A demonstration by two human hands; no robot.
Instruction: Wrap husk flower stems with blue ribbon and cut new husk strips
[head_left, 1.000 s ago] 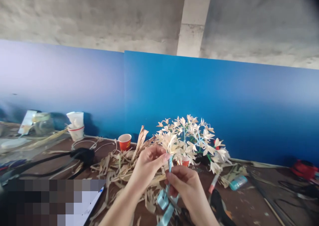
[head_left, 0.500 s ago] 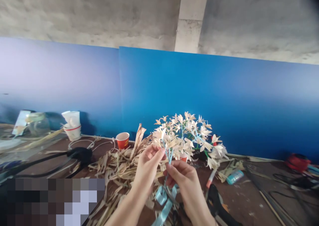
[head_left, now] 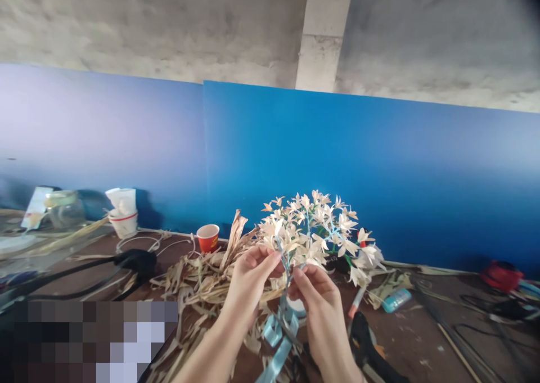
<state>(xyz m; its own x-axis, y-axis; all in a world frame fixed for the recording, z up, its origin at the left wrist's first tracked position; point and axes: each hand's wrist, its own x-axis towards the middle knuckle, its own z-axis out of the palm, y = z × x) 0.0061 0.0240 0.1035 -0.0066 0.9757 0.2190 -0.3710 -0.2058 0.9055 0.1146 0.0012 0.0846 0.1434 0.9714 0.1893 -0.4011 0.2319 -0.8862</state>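
Observation:
A bunch of cream-white handmade flowers [head_left: 312,231], their petals like dried husk, stands in front of me on thin stems wrapped in light blue. From the left, my left hand [head_left: 251,279] closes thumb and fingers on a flower stem [head_left: 284,262] just under the blooms. My right hand [head_left: 318,293] is pinched at the other side of the stems, below the flowers; its fingertips partly hide what they grip. Below both hands a light blue ribbon [head_left: 276,357] hangs in loops around the lower stem.
Dried husks [head_left: 202,282] are heaped on the brown table to the left, near a red paper cup [head_left: 208,238]. On the right lie a black-handled tool [head_left: 367,343], a marker [head_left: 356,302] and a light blue packet [head_left: 396,300]. A blue panel [head_left: 270,147] stands behind.
My right hand has risen from the lower stem to just under the blooms and moved slightly right. My left hand has stayed nearly in place.

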